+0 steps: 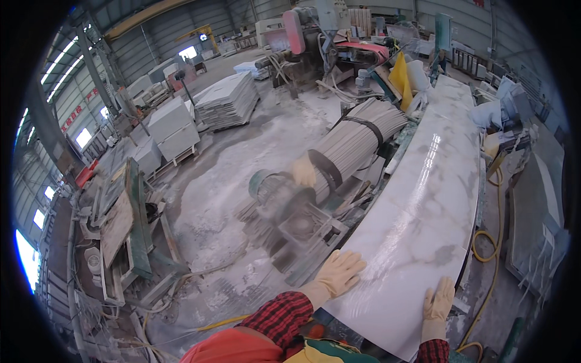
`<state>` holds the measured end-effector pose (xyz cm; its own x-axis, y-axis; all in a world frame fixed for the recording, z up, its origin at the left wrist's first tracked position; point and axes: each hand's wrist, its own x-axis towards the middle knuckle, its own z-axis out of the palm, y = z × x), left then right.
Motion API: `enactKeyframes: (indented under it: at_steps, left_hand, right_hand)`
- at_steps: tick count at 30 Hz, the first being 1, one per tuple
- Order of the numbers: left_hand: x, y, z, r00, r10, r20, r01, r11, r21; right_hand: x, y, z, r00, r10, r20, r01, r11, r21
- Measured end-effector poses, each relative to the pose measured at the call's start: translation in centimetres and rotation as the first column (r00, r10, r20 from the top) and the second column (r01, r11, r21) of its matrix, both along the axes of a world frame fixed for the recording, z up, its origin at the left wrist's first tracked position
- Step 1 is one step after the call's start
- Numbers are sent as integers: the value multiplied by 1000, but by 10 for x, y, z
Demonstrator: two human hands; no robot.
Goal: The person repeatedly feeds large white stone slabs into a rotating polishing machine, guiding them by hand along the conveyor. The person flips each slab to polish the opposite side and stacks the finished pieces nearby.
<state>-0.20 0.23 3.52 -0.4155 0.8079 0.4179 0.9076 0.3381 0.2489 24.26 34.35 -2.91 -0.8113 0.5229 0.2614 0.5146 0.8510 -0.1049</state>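
Note:
A long polished stone slab [417, 212], white with grey veins, stretches away from me toward the back right. My left hand [340, 273], in a cream rubber glove, lies flat on its near left edge with fingers spread. At the near right edge my right hand [438, 302], gloved the same way, rests with fingers stretched out along the slab's side. Neither hand is wrapped round anything. Checked red and black sleeves show behind both gloves.
Left of the slab stand a dusty motor [272, 187] and a strapped bundle of thin strips [363, 136]. A yellow hose [484, 290] runs along the right floor. Stacked stone slabs [227, 100] sit farther back. Scrap boards and a green frame [139, 224] lean at left.

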Motion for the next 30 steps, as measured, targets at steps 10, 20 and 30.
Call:
enactKeyframes:
  at_steps: [10,20,30]
  left_hand:
    - [1,-3,3,999,-4,34,5,1000,-26]
    - [4,-5,-9,1000,5,-7,-5,1000,18]
    - [8,-12,3,997,-14,79,13,1000,7]
  right_hand:
    - [2,-7,7,1000,-7,29,8,999,-38]
    - [12,-5,-10,998,44,-44,-42,998,39]
    - [10,-14,0,1000,-5,21,6,1000,-21]
